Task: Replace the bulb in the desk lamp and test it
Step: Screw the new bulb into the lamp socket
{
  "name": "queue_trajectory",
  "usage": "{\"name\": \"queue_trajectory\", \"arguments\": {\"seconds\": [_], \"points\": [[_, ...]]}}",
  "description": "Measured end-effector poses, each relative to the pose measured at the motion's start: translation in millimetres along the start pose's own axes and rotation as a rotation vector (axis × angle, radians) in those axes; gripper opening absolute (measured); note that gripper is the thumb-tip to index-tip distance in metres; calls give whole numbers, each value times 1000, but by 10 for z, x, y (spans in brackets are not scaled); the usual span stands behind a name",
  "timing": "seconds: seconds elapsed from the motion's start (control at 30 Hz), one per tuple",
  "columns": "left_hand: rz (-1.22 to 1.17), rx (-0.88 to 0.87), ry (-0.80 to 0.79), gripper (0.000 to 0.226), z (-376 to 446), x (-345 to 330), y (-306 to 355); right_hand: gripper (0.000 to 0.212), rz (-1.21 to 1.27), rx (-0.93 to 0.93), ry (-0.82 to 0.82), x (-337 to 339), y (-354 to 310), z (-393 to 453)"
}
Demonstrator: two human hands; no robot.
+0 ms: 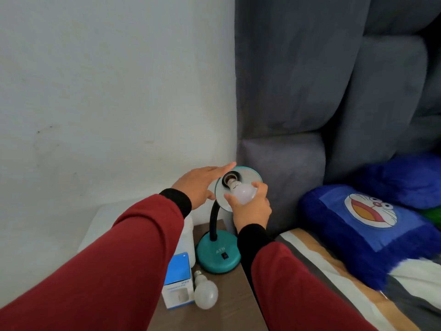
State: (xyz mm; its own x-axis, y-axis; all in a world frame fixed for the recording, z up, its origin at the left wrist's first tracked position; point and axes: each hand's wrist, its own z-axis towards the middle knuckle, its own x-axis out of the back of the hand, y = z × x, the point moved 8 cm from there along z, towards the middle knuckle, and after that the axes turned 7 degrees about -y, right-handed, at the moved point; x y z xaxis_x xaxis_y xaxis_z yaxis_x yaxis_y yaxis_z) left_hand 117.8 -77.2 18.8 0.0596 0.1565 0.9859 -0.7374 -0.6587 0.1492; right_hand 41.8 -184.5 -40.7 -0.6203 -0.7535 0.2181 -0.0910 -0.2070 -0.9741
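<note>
From the head camera, the right hand point(251, 209) grips a white bulb point(243, 192) with curled fingers, its screw base pointed at the socket point(231, 179) inside the teal lamp shade point(250, 177), just at the opening. The left hand point(199, 185) lies with straight fingers against the shade's left rim, holding nothing. The lamp's teal base point(218, 255) stands on a brown bedside table point(229, 304). A second white bulb point(205, 292) lies in front of the base, beside a blue and white box point(177, 281).
</note>
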Motion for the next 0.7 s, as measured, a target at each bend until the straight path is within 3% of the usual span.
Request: {"name": "queue_trajectory", "arguments": {"seconds": [0.4, 0.57, 0.7], "points": [[-98, 14, -35, 82, -4, -37, -42, 62, -51, 34, -17, -113, 7, 42], [-102, 27, -25, 82, -4, -34, -25, 60, 106, -92, 4, -119, 161, 82], [-95, 29, -27, 82, -22, -42, -11, 65, 155, -38, -18, -142, 135, 71]]}}
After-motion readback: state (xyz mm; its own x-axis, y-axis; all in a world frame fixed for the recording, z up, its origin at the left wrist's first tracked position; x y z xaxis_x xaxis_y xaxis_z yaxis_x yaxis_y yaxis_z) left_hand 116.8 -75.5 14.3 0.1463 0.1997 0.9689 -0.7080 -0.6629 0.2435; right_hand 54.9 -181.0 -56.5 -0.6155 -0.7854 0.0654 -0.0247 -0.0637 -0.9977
